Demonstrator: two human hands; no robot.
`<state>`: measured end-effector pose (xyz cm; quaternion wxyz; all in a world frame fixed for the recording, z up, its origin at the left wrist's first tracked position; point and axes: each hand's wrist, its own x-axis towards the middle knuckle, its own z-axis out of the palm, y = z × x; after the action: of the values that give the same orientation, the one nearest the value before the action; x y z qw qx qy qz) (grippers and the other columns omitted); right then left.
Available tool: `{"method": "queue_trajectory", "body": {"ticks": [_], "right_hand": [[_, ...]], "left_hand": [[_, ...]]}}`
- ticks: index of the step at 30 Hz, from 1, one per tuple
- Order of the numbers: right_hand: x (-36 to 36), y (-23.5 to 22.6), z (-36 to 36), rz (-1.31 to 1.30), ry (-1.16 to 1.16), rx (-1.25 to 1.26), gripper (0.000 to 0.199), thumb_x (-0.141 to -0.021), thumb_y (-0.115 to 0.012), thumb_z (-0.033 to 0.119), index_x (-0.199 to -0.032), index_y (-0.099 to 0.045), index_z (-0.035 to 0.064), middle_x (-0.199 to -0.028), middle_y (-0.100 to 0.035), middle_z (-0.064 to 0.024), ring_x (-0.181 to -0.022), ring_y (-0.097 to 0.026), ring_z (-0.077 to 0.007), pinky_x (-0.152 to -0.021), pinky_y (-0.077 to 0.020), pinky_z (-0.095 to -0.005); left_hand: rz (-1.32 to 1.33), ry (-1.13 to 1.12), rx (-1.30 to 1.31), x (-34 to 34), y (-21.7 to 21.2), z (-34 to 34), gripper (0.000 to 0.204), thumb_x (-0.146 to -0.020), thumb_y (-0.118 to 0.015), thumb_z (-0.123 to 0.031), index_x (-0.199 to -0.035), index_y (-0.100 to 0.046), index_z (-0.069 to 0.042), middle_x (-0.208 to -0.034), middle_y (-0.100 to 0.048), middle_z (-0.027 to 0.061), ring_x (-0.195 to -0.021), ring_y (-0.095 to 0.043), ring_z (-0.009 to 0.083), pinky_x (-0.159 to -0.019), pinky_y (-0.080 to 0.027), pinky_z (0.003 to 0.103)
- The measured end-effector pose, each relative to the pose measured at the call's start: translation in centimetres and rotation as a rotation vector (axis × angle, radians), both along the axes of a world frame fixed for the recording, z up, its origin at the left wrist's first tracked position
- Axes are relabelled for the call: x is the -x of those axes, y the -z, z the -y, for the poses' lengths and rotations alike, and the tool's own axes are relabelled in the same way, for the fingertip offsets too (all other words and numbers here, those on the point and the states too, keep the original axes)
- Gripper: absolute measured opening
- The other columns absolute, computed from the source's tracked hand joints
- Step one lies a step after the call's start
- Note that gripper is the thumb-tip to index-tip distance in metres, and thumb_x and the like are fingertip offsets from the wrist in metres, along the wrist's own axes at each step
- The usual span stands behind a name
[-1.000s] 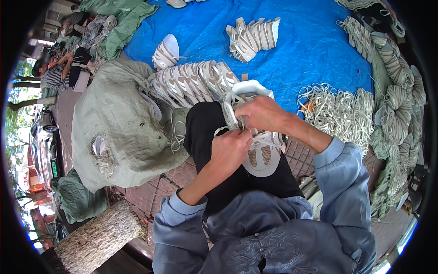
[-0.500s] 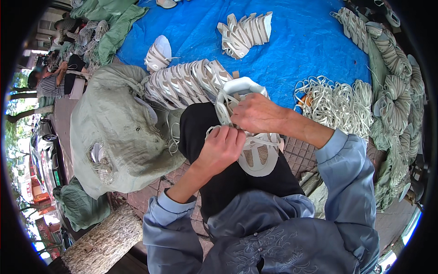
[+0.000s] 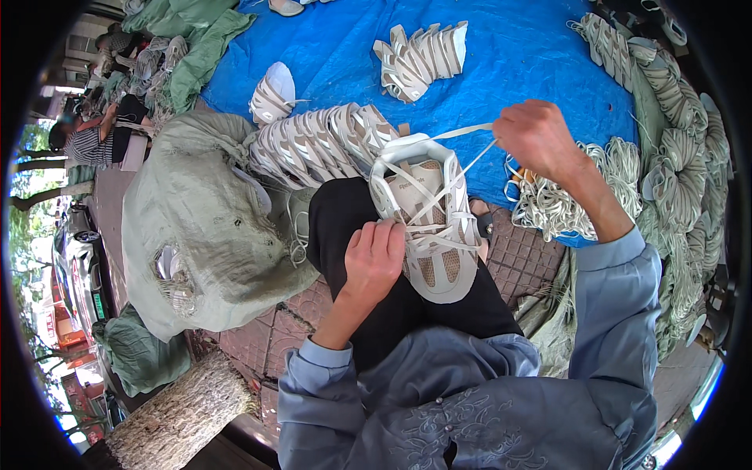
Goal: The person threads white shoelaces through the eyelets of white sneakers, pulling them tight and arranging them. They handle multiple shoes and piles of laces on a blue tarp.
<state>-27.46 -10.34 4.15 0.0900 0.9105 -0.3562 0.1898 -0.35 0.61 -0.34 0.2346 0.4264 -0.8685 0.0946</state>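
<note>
A flat, soleless beige and white shoe upper rests across my thighs, its toe pointing toward me. White lace crosses its lower rows, and the tongue shows in the opening. Out to the upper right, my right hand is closed on the shoelace, whose strands stretch from the upper to my fingers. My left hand pinches at the upper's left edge beside the laced rows; its fingertips are closed, and whether they grip the edge or a lace end is hidden.
A bundle of white laces lies at right on a blue tarp. Stacked uppers stretch beyond my knee, with another stack farther off. A grey-green sack bulges at left. More bundled uppers line the right side.
My right hand has moved from the shoe opening up and to the right, drawing the lace out taut. My left hand has shifted slightly down and left, uncovering the tongue and lacing.
</note>
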Motion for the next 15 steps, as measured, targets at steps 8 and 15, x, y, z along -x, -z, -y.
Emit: {"method": "queue_trajectory", "body": {"ticks": [8,15], "right_hand": [[10.8,1.6,0.9,0.246,0.448,-0.160,0.009,-0.065,-0.058,0.010,-0.064,-0.052,0.0052,-0.062,-0.053,-0.0068,-0.055,-0.053,-0.0241,-0.051,-0.0409,-0.0333],[9.5,0.4,0.9,0.276,0.386,-0.195,0.009,-0.068,-0.057,0.011,-0.066,-0.051,0.0039,-0.062,-0.052,-0.0075,-0.055,-0.051,-0.0249,-0.051,-0.0396,-0.0347]], "left_hand": [[-0.099,-0.100,-0.076,0.6,0.5,-0.6,0.021,-0.063,-0.062,-0.002,-0.082,-0.053,-0.003,-0.077,-0.051,0.0063,-0.064,-0.051,0.0195,-0.054,-0.043,0.029],[-0.223,-0.059,-0.188,1.4,-1.0,-0.6,0.014,-0.066,-0.060,0.001,-0.076,-0.052,-0.004,-0.070,-0.051,0.0072,-0.062,-0.053,0.0221,-0.052,-0.045,0.031]]}}
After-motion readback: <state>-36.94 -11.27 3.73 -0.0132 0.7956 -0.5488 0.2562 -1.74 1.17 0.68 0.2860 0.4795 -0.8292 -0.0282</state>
